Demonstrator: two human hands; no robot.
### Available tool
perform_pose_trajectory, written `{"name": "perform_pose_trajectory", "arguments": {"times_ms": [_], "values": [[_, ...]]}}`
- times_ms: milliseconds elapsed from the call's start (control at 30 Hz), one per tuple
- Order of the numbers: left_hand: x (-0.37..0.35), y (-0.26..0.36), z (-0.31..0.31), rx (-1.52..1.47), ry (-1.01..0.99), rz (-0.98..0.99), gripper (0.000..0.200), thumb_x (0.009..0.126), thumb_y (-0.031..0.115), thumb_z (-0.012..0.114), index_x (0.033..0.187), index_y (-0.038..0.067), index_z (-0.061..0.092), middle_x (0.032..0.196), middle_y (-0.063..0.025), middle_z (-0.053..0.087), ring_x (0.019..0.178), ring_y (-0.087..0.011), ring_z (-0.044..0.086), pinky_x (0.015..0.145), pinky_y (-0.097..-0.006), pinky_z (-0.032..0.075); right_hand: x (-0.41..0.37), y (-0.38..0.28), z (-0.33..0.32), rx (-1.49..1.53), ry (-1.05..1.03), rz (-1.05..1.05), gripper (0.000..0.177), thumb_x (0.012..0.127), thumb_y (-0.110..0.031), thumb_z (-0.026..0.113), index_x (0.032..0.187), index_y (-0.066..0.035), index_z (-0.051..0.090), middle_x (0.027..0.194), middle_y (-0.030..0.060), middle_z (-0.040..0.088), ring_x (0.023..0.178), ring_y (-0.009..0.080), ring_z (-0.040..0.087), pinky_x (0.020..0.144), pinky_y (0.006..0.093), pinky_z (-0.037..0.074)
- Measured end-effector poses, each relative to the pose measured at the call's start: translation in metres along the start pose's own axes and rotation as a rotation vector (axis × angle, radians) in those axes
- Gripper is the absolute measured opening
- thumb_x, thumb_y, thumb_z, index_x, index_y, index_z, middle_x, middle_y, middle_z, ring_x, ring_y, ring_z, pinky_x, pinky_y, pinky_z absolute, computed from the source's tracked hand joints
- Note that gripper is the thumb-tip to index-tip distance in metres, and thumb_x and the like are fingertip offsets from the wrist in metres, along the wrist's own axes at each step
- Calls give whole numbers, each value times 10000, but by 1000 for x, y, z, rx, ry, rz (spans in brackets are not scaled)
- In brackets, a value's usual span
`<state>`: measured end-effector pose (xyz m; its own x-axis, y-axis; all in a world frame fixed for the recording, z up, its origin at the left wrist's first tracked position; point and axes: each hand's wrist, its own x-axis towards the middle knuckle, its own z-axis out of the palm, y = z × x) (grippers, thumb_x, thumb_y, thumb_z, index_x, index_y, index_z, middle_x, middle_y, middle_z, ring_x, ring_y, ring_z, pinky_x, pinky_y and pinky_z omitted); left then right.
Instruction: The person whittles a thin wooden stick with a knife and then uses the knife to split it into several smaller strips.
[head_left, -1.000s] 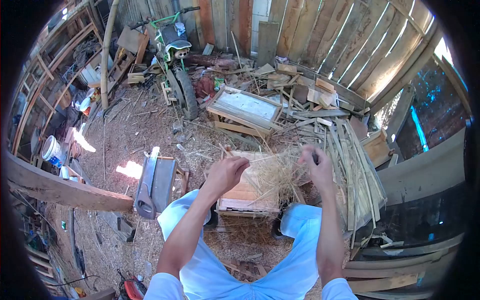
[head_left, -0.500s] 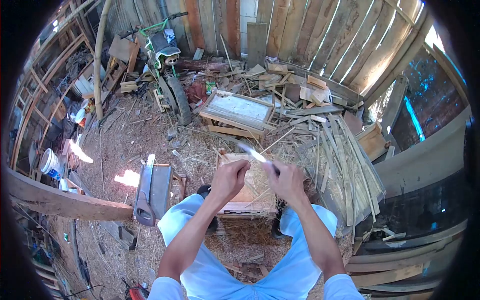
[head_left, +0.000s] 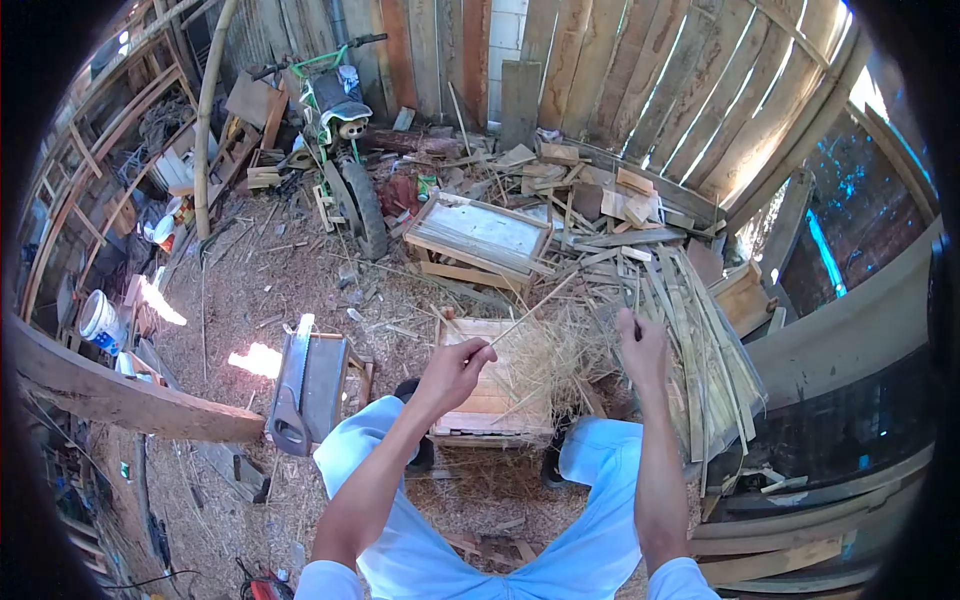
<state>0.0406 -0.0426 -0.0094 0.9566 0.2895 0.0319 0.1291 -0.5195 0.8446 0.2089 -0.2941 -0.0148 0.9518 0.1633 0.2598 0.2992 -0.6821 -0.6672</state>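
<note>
My left hand [head_left: 455, 375] is closed in a pinch on a thin pale wooden stick [head_left: 535, 308], which slants up and away to the right. Off to the right, my right hand [head_left: 643, 350] is wrapped round a knife, its blade faint and hard to make out against the wood behind. The two hands are well apart, and the knife does not touch the stick. Beneath them, between my knees, stands a low wooden box [head_left: 465, 410]. Fine curly shavings [head_left: 555, 365] are heaped over its right side.
A handsaw [head_left: 292, 385] rests along a small bench [head_left: 322, 385] at left. Long wooden strips [head_left: 705, 350] lie piled at right. Ahead are a framed panel [head_left: 480, 232], scrap wood [head_left: 590, 190] and a green-framed bike [head_left: 345, 150]. A wooden beam [head_left: 140, 400] crosses the left side.
My right hand has swung right with the knife, away from the stick. The left hand has shifted slightly down and left, still pinching the stick.
</note>
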Motion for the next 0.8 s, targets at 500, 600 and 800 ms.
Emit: {"name": "perform_pose_trajectory", "arguments": {"times_ms": [500, 600, 800], "values": [[8, 2, 30, -350, -158, 21, 271, 956, 280, 523, 984, 34, 632, 652, 50, 436, 589, -65, 386, 530, -235, 336, -41, -72, 17, 48, -357, -480, 318, 852, -369, 628, 750, -68, 651, 599, 148, 594, 559, 344, 600, 513, 425, 454], [5, 17, 21, -488, -236, -103, 277, 958, 300, 520, 943, 40, 614, 632, 72, 383, 548, -37, 324, 482, -213, 273, -36, -67, 15, 45, -265, -506, 332, 853, -375, 627, 725, -69, 649, 584, 148, 588, 553, 345, 598, 505, 426, 448], [-7, 8, 19, -435, -262, -114, 273, 960, 325, 513, 919, 71, 602, 632, 80, 360, 534, -22, 288, 457, -213, 218, -2, -34, -6, 91, -91, -126, 366, 887, -378, 583, 761, -41, 653, 578, 168, 561, 522, 336, 564, 497, 408, 409]]}}
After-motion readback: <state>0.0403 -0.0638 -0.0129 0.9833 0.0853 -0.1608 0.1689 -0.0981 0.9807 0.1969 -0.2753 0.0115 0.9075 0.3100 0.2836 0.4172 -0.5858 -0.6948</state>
